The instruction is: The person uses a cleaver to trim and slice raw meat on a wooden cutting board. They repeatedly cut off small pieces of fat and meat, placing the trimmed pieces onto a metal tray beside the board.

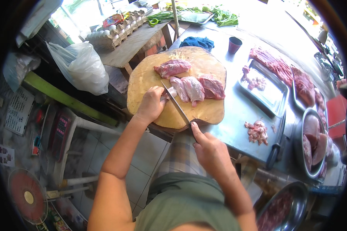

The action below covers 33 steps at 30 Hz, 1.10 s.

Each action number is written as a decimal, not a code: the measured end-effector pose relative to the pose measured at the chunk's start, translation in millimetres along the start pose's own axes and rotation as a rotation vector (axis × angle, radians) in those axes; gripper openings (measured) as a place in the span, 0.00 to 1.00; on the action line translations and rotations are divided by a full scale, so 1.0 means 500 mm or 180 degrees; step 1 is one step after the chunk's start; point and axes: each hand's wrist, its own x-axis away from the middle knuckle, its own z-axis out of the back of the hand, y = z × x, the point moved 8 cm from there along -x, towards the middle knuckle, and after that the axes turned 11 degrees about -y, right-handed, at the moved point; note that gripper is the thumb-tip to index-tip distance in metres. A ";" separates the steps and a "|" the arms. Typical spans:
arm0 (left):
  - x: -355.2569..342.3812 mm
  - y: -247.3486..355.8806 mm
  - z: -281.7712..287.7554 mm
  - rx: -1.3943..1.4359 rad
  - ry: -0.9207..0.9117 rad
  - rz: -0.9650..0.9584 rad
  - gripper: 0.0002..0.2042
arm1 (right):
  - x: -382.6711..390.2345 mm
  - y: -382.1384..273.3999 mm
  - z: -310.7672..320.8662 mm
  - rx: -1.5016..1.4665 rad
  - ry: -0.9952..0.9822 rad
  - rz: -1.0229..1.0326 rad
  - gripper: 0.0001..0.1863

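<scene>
My right hand (210, 150) is closed round the handle of a long knife (176, 104), whose blade slants up and left across a thick round wooden chopping board (142, 79). My left hand (152, 104) presses its closed fingers on a small pale piece of meat (172, 92) at the blade's left side. Just right of the blade lie pale pink meat pieces (192, 89), with a darker red piece of meat (212, 87) beside them. Farther back on the board rests another pink chunk of meat (172, 68).
Right of the board, a metal table (235, 127) bears a steel tray (280, 104) with meat bits, a pile of scraps (256, 133), a black-handled knife (273, 152), slabs of meat (272, 65) and a steel bowl (308, 169). A plastic bag (83, 69) hangs left, below egg trays (119, 32).
</scene>
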 end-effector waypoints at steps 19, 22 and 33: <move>-0.001 0.008 0.009 0.0091 0.0101 0.0111 0.06 | -0.008 0.013 0.013 -0.0280 -0.0190 -0.0168 0.33; -0.004 0.002 0.005 0.0164 0.0038 0.0158 0.04 | -0.014 0.017 0.025 -0.0107 -0.0163 -0.0034 0.30; -0.011 -0.001 0.005 0.0347 -0.0099 0.0324 0.03 | -0.041 0.030 0.051 0.0055 -0.0260 0.0078 0.27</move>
